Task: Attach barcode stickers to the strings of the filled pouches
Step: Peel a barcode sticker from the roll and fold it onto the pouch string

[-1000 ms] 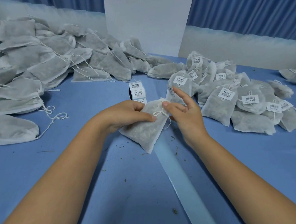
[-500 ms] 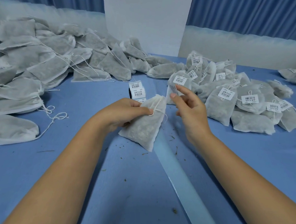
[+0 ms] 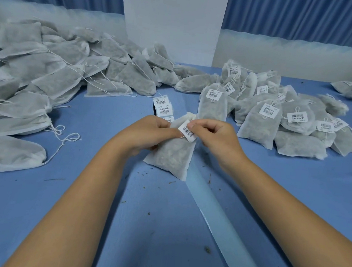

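Observation:
A filled white mesh pouch (image 3: pixel 172 157) lies on the blue table in front of me. My left hand (image 3: pixel 150 131) grips its top end. My right hand (image 3: pixel 216 134) pinches a white barcode sticker (image 3: pixel 187 131) against the pouch's top, where the string is hidden under the fingers. The roll of barcode stickers (image 3: pixel 163 108) stands just behind my left hand.
A large heap of unlabelled pouches (image 3: pixel 50 76) with loose strings fills the left and back. A pile of labelled pouches (image 3: pixel 280 115) lies at the right. A pale strip (image 3: pixel 217 217) runs diagonally across the blue table (image 3: pixel 163 236), with bits of debris scattered on it.
My right hand went from the pouch's string up toward the roll and came back with a barcode sticker, now pinched at the pouch's top. My left hand kept its grip on the pouch.

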A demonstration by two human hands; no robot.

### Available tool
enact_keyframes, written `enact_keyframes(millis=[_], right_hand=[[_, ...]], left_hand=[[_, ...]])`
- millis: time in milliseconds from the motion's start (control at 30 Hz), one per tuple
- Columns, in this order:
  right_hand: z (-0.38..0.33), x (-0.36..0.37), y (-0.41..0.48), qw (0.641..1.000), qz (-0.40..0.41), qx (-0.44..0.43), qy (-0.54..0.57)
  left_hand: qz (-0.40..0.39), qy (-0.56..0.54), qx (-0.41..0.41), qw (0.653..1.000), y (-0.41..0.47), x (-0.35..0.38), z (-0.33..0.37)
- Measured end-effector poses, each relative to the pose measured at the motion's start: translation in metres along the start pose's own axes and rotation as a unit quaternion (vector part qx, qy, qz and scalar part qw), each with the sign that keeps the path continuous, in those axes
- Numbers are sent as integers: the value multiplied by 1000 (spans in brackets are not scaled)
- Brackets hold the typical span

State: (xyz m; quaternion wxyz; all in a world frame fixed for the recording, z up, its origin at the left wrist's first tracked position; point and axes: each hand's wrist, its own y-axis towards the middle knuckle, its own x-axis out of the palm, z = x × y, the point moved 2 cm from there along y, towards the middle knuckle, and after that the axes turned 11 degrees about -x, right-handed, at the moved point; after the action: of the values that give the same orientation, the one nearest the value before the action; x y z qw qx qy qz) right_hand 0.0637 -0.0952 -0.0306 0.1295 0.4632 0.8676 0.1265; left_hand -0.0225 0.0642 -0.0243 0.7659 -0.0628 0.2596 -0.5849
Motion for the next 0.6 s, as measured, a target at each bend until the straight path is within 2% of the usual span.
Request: enact_keyframes(millis=[267,600], right_hand=[[2,-2,1,999,-7,-33,-40],[0,1,-4,988,-10,-125,-92]], left_hand=[[-24,7,19,1000,-5,1,2],[-43,-21,17,999,-4,3,4]])
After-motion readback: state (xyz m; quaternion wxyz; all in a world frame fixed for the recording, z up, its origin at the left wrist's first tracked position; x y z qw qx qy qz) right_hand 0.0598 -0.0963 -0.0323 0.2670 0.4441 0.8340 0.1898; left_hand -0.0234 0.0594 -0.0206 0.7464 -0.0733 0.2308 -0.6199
